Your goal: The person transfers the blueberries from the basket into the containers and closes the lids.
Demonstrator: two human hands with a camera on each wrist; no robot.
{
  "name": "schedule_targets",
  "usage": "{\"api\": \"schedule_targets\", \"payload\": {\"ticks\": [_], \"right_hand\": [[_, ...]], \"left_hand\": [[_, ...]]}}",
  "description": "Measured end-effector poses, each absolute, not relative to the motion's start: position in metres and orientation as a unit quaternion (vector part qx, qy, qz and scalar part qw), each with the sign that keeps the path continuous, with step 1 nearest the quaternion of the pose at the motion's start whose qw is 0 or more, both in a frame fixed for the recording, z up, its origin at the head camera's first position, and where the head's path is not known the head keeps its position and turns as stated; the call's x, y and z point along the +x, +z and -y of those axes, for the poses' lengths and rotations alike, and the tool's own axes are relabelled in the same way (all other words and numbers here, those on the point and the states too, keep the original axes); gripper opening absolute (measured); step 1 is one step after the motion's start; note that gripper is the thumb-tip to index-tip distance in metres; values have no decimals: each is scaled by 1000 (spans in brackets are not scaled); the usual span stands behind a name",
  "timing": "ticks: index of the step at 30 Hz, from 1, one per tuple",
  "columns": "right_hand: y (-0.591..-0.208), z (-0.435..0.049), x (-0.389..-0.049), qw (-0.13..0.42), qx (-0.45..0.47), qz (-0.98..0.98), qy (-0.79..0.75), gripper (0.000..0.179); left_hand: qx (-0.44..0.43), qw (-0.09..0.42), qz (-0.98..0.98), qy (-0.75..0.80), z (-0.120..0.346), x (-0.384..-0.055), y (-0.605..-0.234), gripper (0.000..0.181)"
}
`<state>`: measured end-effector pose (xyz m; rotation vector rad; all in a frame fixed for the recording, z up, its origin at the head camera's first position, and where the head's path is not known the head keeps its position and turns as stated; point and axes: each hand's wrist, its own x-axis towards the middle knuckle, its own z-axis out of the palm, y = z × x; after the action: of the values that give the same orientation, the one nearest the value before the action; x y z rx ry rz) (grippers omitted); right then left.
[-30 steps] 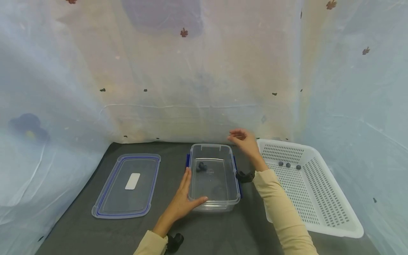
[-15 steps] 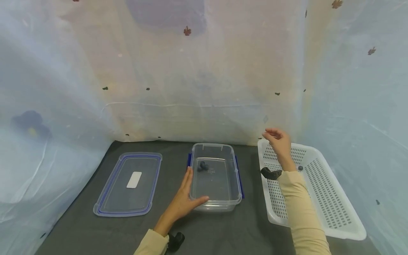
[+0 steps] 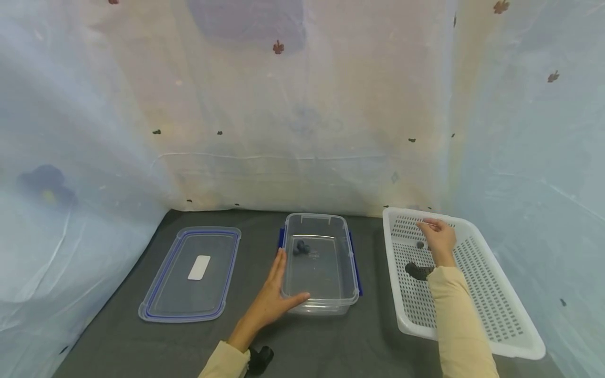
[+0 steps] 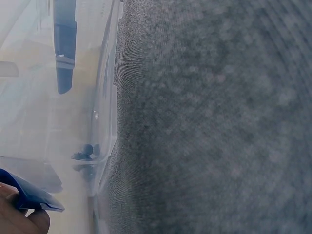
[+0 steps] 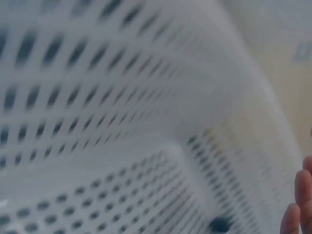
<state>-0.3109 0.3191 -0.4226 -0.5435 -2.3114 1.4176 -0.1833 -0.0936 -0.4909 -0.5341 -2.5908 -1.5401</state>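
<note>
My left hand (image 3: 270,302) rests against the near left corner of a clear plastic box (image 3: 321,275), fingers straight along its side and thumb at the front rim. In the left wrist view its fingertips touch a blue latch flap (image 4: 36,197). Several small dark blueberries (image 3: 301,248) lie together inside the box. Over the far part of a white perforated basket (image 3: 402,315) hovers my right hand (image 3: 439,240), fingers loosely bent and pointing left. One blueberry (image 3: 420,244) shows on the basket floor just below its fingertips; the hand covers part of the floor behind.
A clear lid (image 3: 179,294) with a blue seal and a white label lies flat on the dark grey cloth (image 3: 255,226) at left. A pale patterned sheet (image 3: 302,131) hangs behind and along both sides.
My right hand has moved right from beside the box, over the basket's rim, and then down into the basket. The left hand has stayed on the box.
</note>
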Motion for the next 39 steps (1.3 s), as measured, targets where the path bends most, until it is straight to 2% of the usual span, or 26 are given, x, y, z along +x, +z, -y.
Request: {"api": "schedule_targets", "payload": {"ticks": [9, 18, 34, 39], "right_hand": [[-466, -335, -311, 171, -276, 808, 492, 37], [-481, -343, -310, 97, -244, 856, 445, 48], [-481, -344, -312, 33, -198, 899, 388, 54], [-484, -343, -312, 44, -206, 900, 382, 49]], "left_hand": [[-177, 46, 845, -503, 94, -184, -492, 114], [-173, 48, 847, -501, 94, -183, -491, 115], [-173, 53, 846, -501, 93, -185, -494, 115], [-173, 54, 847, -501, 93, -184, -494, 114]]}}
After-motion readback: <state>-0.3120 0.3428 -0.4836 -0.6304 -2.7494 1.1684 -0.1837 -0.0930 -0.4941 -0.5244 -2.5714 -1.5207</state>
